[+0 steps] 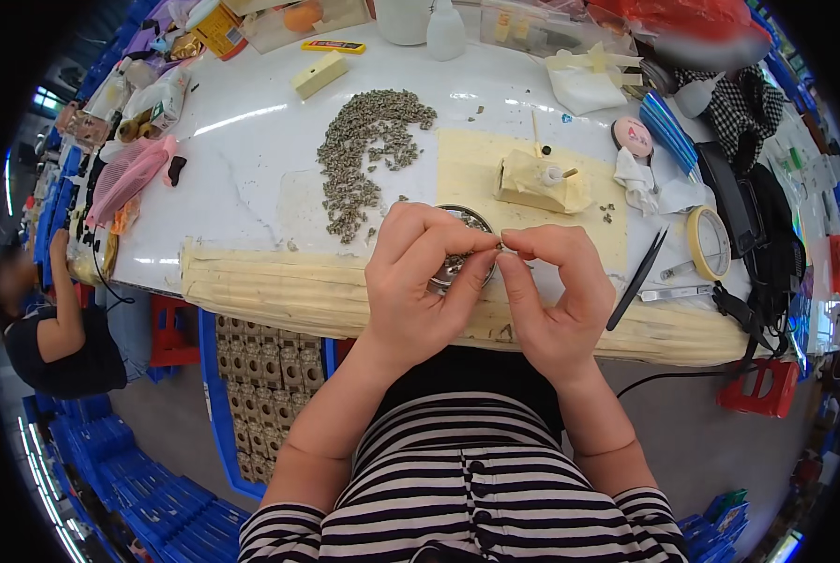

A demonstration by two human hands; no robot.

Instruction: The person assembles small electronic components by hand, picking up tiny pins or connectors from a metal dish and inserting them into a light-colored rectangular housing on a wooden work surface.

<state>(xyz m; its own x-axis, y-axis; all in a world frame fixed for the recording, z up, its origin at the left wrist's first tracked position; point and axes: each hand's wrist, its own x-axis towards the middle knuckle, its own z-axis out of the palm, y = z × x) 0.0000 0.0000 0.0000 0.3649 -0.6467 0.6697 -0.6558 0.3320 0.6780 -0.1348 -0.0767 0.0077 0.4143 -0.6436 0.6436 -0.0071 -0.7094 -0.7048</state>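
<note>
Metal pieces on the white worktop: loose heap at 10 to 11 o'clock from the round dish, which appears to hold more.
Front edge: tape-covered strip along 6 o'clock, under the wrists.
Room: glossy surface toward 9 o'clock, between heap and pink mesh item; tape-wrapped block at 2 and black tweezers past 3 limit the other side.
Left hand: thumb and forefinger pinched over the dish.
Right hand: the same pinch, meeting the left's fingertips.
Pinched piece: seemingly gripped by both, at 3 o'clock; mostly hidden. Probably light, stiff, easily dropped; best held by opposite edges.
</note>
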